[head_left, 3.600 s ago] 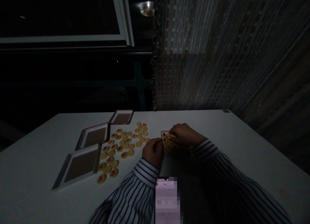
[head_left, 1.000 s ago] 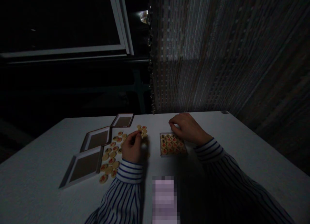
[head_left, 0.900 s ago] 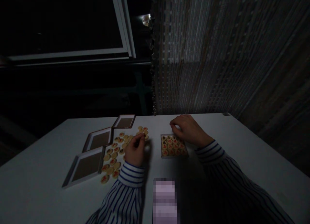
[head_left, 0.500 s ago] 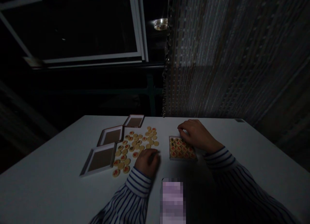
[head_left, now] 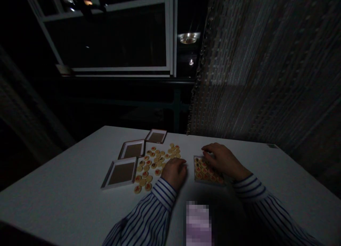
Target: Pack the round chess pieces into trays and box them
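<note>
My left hand (head_left: 174, 172) rests knuckles-up on the white table (head_left: 66, 200), fingers curled, at the near right edge of a scatter of round pale game discs (head_left: 151, 164) with red and dark marks. What its fingers hold, if anything, is hidden. My right hand (head_left: 223, 160) lies curled over the far right side of a small square tray (head_left: 204, 169) packed with the same discs, fingertips touching its top edge. Both sleeves are striped.
Three shallow square trays with brown bottoms lie in a diagonal row left of the discs: near (head_left: 120, 173), middle (head_left: 132, 149), far (head_left: 156, 135). A bead curtain (head_left: 253, 68) hangs behind the table. A dark window (head_left: 112, 36) is at the back left.
My left hand drew back from the far discs toward me, then slid right toward the filled tray. My right hand stayed on the tray. The view swung left.
</note>
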{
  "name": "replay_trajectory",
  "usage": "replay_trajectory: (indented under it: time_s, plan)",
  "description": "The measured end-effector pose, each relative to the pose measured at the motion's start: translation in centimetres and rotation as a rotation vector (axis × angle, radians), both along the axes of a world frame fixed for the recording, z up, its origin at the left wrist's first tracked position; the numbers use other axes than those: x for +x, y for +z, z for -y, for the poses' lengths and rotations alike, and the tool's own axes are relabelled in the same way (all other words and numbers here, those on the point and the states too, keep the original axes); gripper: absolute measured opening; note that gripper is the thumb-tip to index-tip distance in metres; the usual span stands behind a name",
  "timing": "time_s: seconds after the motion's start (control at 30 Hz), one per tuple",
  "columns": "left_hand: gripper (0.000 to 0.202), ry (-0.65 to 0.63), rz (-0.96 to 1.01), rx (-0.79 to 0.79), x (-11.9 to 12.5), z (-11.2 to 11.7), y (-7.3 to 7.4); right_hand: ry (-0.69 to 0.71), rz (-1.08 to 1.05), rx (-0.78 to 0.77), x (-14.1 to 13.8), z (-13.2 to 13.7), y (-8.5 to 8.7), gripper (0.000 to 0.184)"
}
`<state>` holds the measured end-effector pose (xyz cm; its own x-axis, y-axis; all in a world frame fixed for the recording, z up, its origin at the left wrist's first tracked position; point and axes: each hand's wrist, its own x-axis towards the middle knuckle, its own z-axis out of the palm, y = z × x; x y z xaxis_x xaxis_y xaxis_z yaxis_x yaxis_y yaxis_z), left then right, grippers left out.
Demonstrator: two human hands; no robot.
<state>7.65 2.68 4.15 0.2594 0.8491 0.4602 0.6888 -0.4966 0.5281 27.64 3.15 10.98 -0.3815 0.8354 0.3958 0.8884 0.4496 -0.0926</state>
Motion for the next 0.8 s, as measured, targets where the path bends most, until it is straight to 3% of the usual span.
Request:
replay_trajectory:
  time_s: [0.13,0.27,0.43,0.8]
  plan:
    - [0.023,0.11,0.008,-0.01,-0.6,-3.2,0.4,0.008,0.013,-0.053,-0.5,-0.9,-0.4,0.029]
    - [0.026,0.194,-0.033,0.03,-1.4,-4.9,-0.2,0.009,0.025,-0.093,-0.7,-2.5,-0.4,0.03]
    - [0.025,0.273,-0.096,0.049,-2.2,-5.1,-1.5,0.023,0.031,-0.179,-1.4,-5.6,-0.9,0.031]
    - [0.03,0.307,-0.119,0.002,-2.6,-5.2,-1.7,0.036,0.089,-0.351,-6.4,-12.6,-3.8,0.03]
